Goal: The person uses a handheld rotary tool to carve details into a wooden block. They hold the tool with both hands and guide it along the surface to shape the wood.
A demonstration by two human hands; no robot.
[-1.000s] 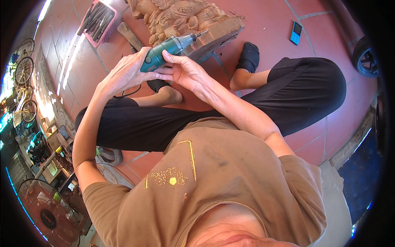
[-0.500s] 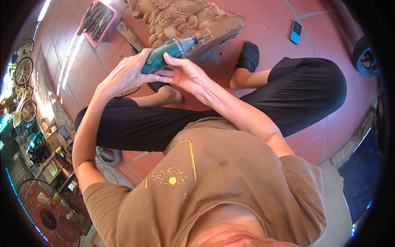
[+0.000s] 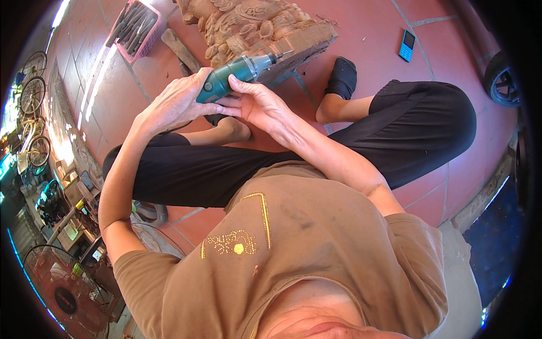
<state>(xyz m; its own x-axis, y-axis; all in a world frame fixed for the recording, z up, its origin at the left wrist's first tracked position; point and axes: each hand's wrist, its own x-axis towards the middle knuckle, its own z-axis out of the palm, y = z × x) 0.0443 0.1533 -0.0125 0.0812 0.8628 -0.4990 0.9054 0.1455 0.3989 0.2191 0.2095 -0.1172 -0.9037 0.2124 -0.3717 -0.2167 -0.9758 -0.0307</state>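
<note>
A green rotary tool (image 3: 227, 79) with a grey nose and a thin bit is held between my two hands, tilted so the bit points up and to the right. My left hand (image 3: 176, 99) wraps the tool's rear end. My right hand (image 3: 261, 107) supports its body from the near side, thumb laid against the casing and fingers beneath. Just beyond the tool stands a carved brown wood piece (image 3: 254, 31) with a flat base; the bit overlaps that base in view, and I cannot tell if they touch.
At the far left, a pink basket (image 3: 148, 42) holds several slim carving tools. A wooden mallet or block (image 3: 179, 50) lies beside the carving. A blue keypad phone (image 3: 406, 45) rests on the red tiles. A black wheel (image 3: 502, 79) is at right, a fan (image 3: 65, 299) at lower left.
The rotary tool has shifted slightly to the right, along with both hands' fingers. My grip looks the same, and the carving stays in its place.
</note>
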